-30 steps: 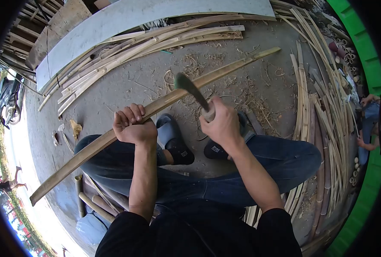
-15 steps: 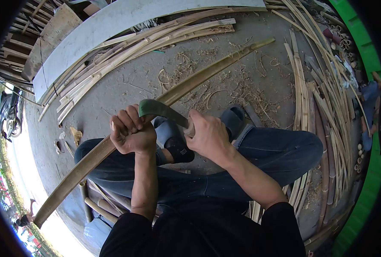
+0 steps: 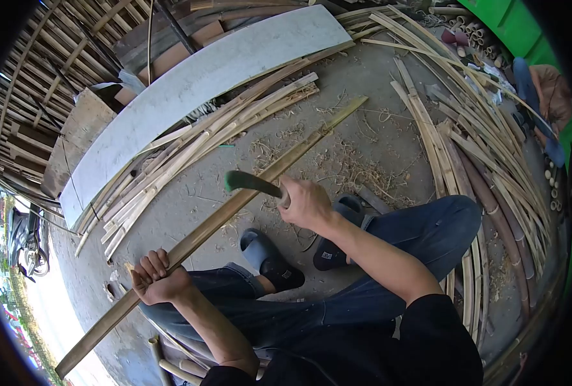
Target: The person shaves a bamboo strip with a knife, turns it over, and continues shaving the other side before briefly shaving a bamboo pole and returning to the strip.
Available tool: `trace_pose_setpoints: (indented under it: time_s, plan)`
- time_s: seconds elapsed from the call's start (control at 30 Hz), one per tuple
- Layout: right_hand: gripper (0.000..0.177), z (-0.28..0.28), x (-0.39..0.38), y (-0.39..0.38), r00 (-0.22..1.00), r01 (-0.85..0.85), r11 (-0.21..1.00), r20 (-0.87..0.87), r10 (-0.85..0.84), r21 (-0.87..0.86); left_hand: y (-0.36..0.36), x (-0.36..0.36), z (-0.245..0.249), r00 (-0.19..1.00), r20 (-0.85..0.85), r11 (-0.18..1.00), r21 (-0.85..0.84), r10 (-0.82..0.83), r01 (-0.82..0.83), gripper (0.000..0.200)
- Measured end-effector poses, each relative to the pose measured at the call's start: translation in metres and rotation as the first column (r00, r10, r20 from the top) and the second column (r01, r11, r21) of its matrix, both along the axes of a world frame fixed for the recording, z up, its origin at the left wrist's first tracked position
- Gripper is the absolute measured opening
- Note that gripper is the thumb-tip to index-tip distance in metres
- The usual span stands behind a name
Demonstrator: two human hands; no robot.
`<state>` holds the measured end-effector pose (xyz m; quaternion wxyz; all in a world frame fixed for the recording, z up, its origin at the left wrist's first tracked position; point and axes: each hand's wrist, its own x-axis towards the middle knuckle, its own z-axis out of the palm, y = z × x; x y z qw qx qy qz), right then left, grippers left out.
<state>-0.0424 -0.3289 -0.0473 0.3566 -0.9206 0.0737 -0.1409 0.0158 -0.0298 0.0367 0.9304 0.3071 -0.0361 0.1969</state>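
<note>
A long split bamboo strip (image 3: 218,217) lies diagonally across my view, from lower left to upper right. My left hand (image 3: 160,278) is closed around its lower part, above my bent knee. In my right hand (image 3: 306,202) is the handle of a curved knife (image 3: 254,183). The blade, greenish at its tip, points left and crosses over the strip's middle. Whether the blade touches the strip I cannot tell.
Bundles of bamboo strips (image 3: 215,138) lie beyond, next to a long pale board (image 3: 202,80). More strips (image 3: 492,161) and poles lie at the right. Curly shavings (image 3: 363,170) litter the ground near my sandals (image 3: 260,251). Another person (image 3: 550,96) is at the far right.
My left hand has moved down and left along the strip, away from the knife. My right hand stays near the middle with the knife. The view has tilted and shifted.
</note>
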Motion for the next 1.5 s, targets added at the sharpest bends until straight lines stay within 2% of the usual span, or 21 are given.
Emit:
trace_pose_setpoints:
  time_s: [0.07, 0.1, 0.13, 0.2, 0.3, 0.4, 0.47, 0.53, 0.6, 0.7, 0.77, 0.9, 1.0, 1.07, 1.13, 1.17, 1.23, 1.3, 1.33, 1.4, 1.5]
  plan:
    - [0.028, -0.04, 0.005, -0.012, 0.983, 0.036, 0.992, -0.174, -0.056, -0.119, 0.013, -0.002, 0.009, 0.999, -0.042, 0.999, -0.045, -0.012, 0.01, 0.04]
    - [0.028, -0.058, 0.009, -0.037, 0.945, 0.195, 0.977, -0.252, -0.209, -0.08, 0.018, -0.004, 0.008, 0.996, -0.085, 0.998, -0.053, 0.013, -0.017, 0.04]
    - [0.029, -0.075, 0.013, -0.074, 0.879, 0.35, 0.935, -0.324, -0.349, -0.056, 0.021, -0.004, 0.004, 0.992, -0.123, 0.996, -0.069, 0.039, -0.048, 0.04]
    - [0.03, -0.116, 0.016, -0.15, 0.642, 0.603, 0.792, -0.648, -0.411, 0.095, 0.025, -0.011, -0.005, 0.987, -0.143, 0.992, -0.091, 0.077, -0.091, 0.039]
    - [0.03, -0.101, 0.003, -0.158, 0.722, 0.464, 0.881, -0.538, -0.435, -0.089, 0.03, -0.006, -0.02, 0.986, -0.148, 0.991, -0.092, 0.078, -0.092, 0.039]
    - [0.029, -0.058, -0.003, -0.081, 0.933, 0.246, 0.969, -0.267, -0.241, -0.016, 0.024, -0.009, -0.022, 0.979, -0.197, 0.992, -0.093, 0.061, -0.081, 0.039]
    - [0.026, -0.039, -0.004, -0.045, 0.973, 0.025, 1.0, -0.23, -0.024, 0.001, 0.02, 0.0, -0.018, 0.972, -0.22, 0.989, -0.108, 0.079, -0.105, 0.039]
    - [0.025, -0.064, 0.004, -0.053, 0.942, 0.128, 0.987, -0.3, -0.151, -0.094, 0.022, -0.001, -0.01, 0.977, -0.206, 0.991, -0.108, 0.056, -0.079, 0.039]
    - [0.023, -0.14, 0.013, -0.115, 0.849, 0.436, 0.897, -0.367, -0.381, 0.078, 0.027, 0.0, -0.007, 0.978, -0.204, 0.994, -0.085, 0.05, -0.069, 0.04]
    - [0.02, -0.125, 0.008, -0.174, 0.744, 0.479, 0.872, -0.481, -0.463, -0.099, 0.032, 0.001, -0.013, 0.969, -0.237, 0.992, -0.088, 0.072, -0.095, 0.039]
    - [0.021, -0.079, 0.014, -0.159, 0.664, 0.457, 0.888, -0.645, -0.379, -0.052, 0.04, 0.007, -0.02, 0.978, -0.203, 0.995, -0.075, 0.053, -0.07, 0.04]
    - [0.029, -0.021, 0.025, -0.08, 0.928, 0.211, 0.978, -0.314, -0.2, -0.001, 0.057, 0.017, 0.009, 0.983, -0.174, 0.997, -0.025, 0.063, -0.068, 0.041]
    - [0.025, -0.071, 0.027, -0.076, 0.876, 0.011, 0.991, -0.476, -0.075, -0.137, 0.096, 0.015, 0.031, 0.997, -0.075, 0.999, -0.015, 0.037, -0.038, 0.042]
    - [0.026, -0.108, 0.023, -0.124, 0.748, 0.431, 0.897, -0.519, -0.414, -0.095, 0.121, 0.011, 0.036, 0.999, -0.039, 0.998, 0.055, -0.038, 0.04, 0.041]
    - [0.028, -0.146, 0.018, -0.182, 0.568, 0.665, 0.745, -0.616, -0.547, -0.048, 0.125, 0.01, 0.033, 0.998, -0.064, 0.998, 0.067, 0.018, -0.013, 0.041]
    - [0.028, -0.137, 0.021, -0.183, 0.572, 0.659, 0.751, -0.616, -0.542, -0.05, 0.123, 0.009, 0.034, 0.991, -0.106, 0.996, 0.056, 0.078, -0.072, 0.041]
    - [0.03, -0.1, 0.011, -0.167, 0.64, 0.412, 0.903, -0.666, -0.383, -0.123, 0.127, 0.013, 0.034, 0.975, -0.166, 0.989, 0.046, 0.146, -0.141, 0.041]
    - [0.031, -0.087, 0.006, -0.117, 0.82, 0.347, 0.936, -0.464, -0.334, -0.06, 0.151, 0.025, 0.031, 0.986, -0.141, 0.995, 0.047, 0.093, -0.088, 0.041]
    - [0.03, -0.084, 0.004, -0.097, 0.908, 0.214, 0.977, -0.369, -0.197, 0.007, 0.151, 0.031, 0.037, 0.986, -0.139, 0.995, 0.051, 0.094, -0.088, 0.041]
    - [0.023, -0.076, 0.009, -0.069, 0.894, 0.09, 0.994, -0.435, -0.11, -0.066, 0.145, 0.04, 0.054, 0.979, -0.155, 0.989, 0.085, 0.131, -0.119, 0.041]
    - [0.027, -0.147, 0.019, -0.109, 0.711, 0.543, 0.839, -0.54, -0.451, 0.015, 0.156, 0.041, 0.055, 0.97, -0.188, 0.985, 0.104, 0.156, -0.138, 0.04]
